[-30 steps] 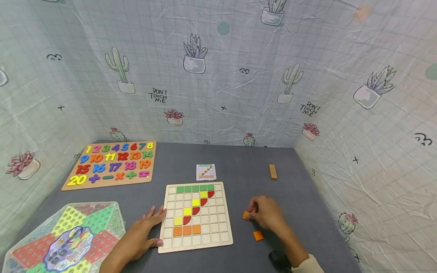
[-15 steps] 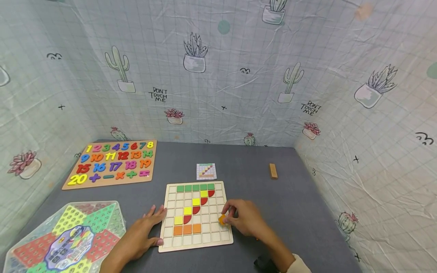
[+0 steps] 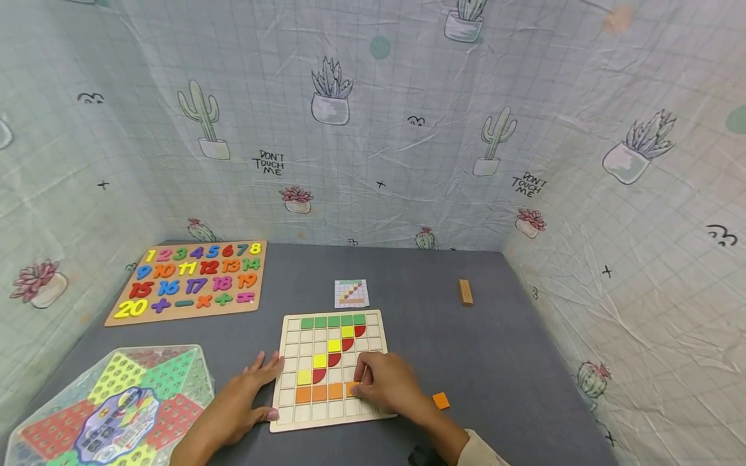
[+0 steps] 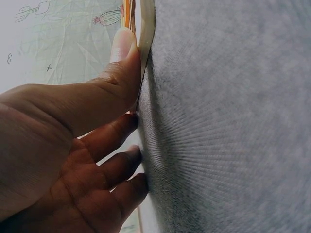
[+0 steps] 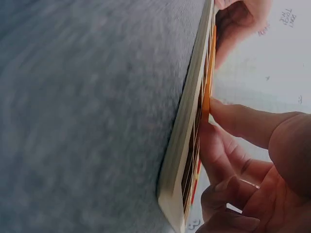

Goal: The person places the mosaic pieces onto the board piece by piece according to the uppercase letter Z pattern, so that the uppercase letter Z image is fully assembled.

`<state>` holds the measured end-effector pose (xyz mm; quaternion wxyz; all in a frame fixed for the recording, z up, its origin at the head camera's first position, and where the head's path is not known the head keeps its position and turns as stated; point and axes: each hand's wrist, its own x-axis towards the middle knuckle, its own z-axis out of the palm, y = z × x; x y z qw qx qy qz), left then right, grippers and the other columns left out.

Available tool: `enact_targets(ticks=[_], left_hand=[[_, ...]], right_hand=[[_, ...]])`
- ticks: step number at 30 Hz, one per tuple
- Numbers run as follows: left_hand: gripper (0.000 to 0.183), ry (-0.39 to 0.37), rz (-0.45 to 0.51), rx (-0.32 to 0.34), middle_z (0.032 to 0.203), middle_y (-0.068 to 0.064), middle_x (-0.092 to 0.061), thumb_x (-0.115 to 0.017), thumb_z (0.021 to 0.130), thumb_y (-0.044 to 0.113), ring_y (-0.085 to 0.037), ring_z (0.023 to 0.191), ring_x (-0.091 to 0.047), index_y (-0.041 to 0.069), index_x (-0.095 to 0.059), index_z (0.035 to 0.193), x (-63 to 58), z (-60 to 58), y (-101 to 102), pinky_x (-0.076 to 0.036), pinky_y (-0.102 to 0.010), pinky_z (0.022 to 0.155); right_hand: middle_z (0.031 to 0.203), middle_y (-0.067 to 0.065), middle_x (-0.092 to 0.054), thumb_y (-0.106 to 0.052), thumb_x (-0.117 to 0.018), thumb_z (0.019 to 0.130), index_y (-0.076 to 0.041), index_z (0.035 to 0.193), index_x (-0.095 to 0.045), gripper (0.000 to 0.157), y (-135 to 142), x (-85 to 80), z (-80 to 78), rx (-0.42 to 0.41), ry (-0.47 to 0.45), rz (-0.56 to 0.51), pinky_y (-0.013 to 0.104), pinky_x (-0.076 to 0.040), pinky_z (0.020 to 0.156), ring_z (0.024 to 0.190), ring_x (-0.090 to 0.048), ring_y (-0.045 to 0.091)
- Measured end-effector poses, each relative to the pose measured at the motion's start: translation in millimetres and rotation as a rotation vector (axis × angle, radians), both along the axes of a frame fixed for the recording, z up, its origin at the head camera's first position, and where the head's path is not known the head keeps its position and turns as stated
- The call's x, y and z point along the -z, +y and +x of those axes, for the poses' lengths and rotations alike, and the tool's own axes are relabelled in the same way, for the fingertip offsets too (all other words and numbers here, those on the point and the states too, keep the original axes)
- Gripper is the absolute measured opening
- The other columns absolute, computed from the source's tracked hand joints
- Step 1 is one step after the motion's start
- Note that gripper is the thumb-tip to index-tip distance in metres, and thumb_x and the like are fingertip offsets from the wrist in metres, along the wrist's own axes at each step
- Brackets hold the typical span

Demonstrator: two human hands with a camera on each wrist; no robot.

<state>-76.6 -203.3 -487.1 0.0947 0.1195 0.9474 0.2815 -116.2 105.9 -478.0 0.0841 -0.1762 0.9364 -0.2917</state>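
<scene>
The wooden grid board (image 3: 287,414) lies on the grey table, holding a row of green squares (image 3: 334,321), a diagonal of yellow squares (image 3: 320,360) with red quarter-round pieces (image 3: 335,360) beside it, and orange squares (image 3: 319,392) lower down. Thumb and forefinger of my right hand (image 3: 389,383) pinch an orange square tile (image 3: 351,389) at the right end of that orange row. In the right wrist view the tile (image 5: 209,94) sits at the board's surface, thumb tip against it. My left hand (image 3: 236,402) rests spread at the board's left edge, thumb touching the rim.
Another orange tile (image 3: 441,400) lies right of the board. Behind the board is a small pattern card (image 3: 351,294), with a wooden block (image 3: 465,293) farther right. At left are a number board (image 3: 192,312) and a clear-lidded hexagonal box (image 3: 119,414).
My right hand has carried the orange tile leftward from the table, over the board's right edge, to the end of the orange row. The left hand has stayed in place.
</scene>
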Motion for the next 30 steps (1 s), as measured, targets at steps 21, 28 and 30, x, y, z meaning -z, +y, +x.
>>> enact_targets(ticks=[21,28,30], left_hand=[[0.093,-0.007,0.007,-0.003,0.168,-0.014,-0.044,-0.093,0.076,0.026,-0.053,0.156,-0.032,0.011,-0.052,0.158,-0.1,-1.0,-1,-0.037,-0.076,0.113],[0.093,-0.019,0.002,-0.005,0.168,-0.014,-0.044,-0.093,0.076,0.027,-0.054,0.155,-0.032,0.012,-0.052,0.158,1.3,-1.5,-2,-0.037,-0.077,0.113],[0.093,-0.014,0.003,-0.006,0.168,-0.014,-0.044,-0.093,0.076,0.026,-0.054,0.155,-0.033,0.012,-0.052,0.158,1.6,-1.4,-1,-0.037,-0.077,0.113]], right_hand=[[0.077,-0.010,-0.065,-0.014,-0.094,0.080,-0.017,0.095,-0.075,0.024,58,-15.2,-2.9,-0.042,-0.085,-0.118,0.024,-0.045,0.067,0.073,-0.058,0.008],[0.085,-0.009,-0.066,-0.021,-0.098,0.073,-0.022,0.094,-0.075,0.032,109,-19.8,5.4,0.009,-0.040,-0.011,0.027,-0.047,0.072,0.081,-0.062,0.013],[0.086,-0.009,-0.066,-0.023,-0.100,0.070,-0.023,0.093,-0.074,0.035,120,-20.5,7.6,0.022,-0.021,0.030,0.028,-0.047,0.072,0.081,-0.061,0.011]])
